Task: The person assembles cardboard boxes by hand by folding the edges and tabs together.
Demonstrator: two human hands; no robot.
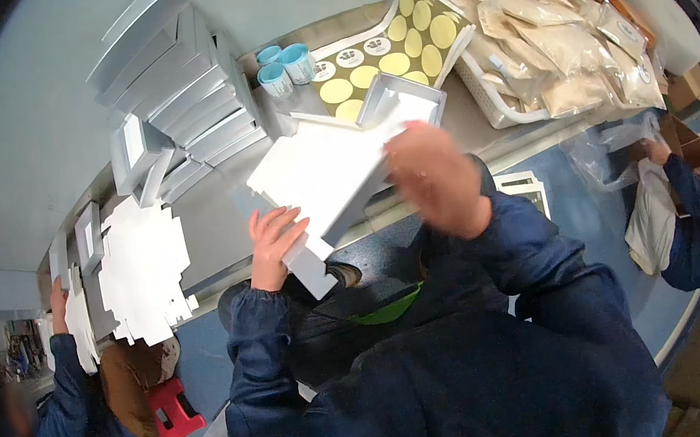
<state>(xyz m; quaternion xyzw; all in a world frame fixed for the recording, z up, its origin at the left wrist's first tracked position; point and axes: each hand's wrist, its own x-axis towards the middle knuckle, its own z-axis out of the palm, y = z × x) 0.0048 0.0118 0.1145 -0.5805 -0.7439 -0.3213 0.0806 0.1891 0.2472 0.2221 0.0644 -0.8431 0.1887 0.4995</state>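
Observation:
A partly folded cardboard box (pixel 321 173), white inside and grey outside, is held tilted over the table's near edge. My left hand (pixel 276 245) grips its near left end, fingers lying over the white face beside a hanging flap. My right hand (pixel 436 175) is blurred, its bent fingers closed at the box's right edge. Just beyond lies an open grey box tray (pixel 432 100) with a white inside, partly hidden by the held box. Behind it are dark sheets of round yellow stickers (pixel 393 63), some marked white.
Grey boxes (pixel 189 89) stand stacked at the back left, near flat white box blanks (pixel 145 265). Several blue-topped rolls (pixel 286 68) stand behind. A white basket (pixel 499 99) overflows with plastic packets (pixel 558 46) at right. Co-workers sit left and right; a red stool (pixel 176 411) stands left.

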